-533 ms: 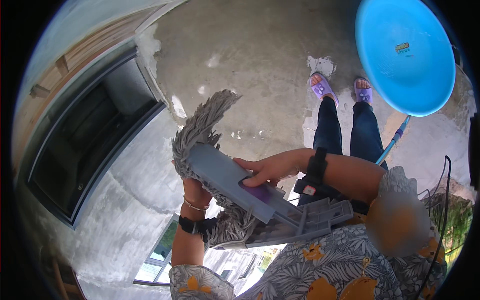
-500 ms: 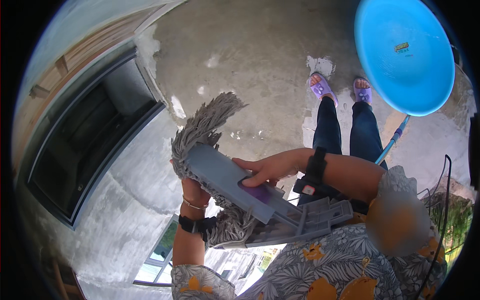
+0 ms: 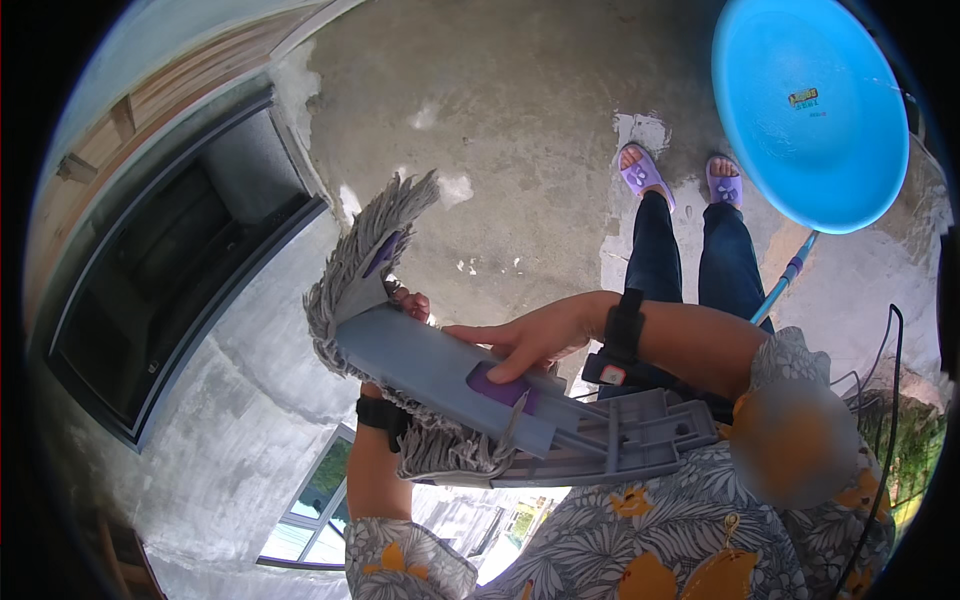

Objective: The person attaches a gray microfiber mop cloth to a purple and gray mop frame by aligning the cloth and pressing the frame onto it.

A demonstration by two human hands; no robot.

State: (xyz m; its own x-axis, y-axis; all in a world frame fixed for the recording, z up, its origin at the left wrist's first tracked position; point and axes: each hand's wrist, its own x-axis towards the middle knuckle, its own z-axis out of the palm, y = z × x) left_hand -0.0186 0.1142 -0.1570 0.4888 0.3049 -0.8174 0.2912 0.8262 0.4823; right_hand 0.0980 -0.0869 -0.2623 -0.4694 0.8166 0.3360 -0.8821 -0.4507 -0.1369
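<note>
A flat mop head point(image 3: 420, 365) with a grey plastic plate and hinged frame lies across both hands in front of my body. Its shaggy grey mop pad point(image 3: 345, 265) hangs along the far side, and the upper end folds up, showing a small purple patch inside. My right hand point(image 3: 545, 335) grips the plate's upper edge, thumb on its purple part. My left hand point(image 3: 410, 303) reaches behind the mop head; only curled fingertips show by the folded pad, and the palm is hidden.
A large blue basin point(image 3: 815, 150) holding water sits at the upper right, beside feet in purple slippers point(image 3: 645, 175). A blue pole point(image 3: 787, 280) runs below it. At left is a dark-framed opening point(image 3: 180, 270) in a grey wall; a black cable point(image 3: 893, 400) hangs at right.
The mop head has shifted slightly left. Its pad end has folded up further, uncovering the purple patch. My left hand's fingertips now show above the plate; my right hand keeps its grip.
</note>
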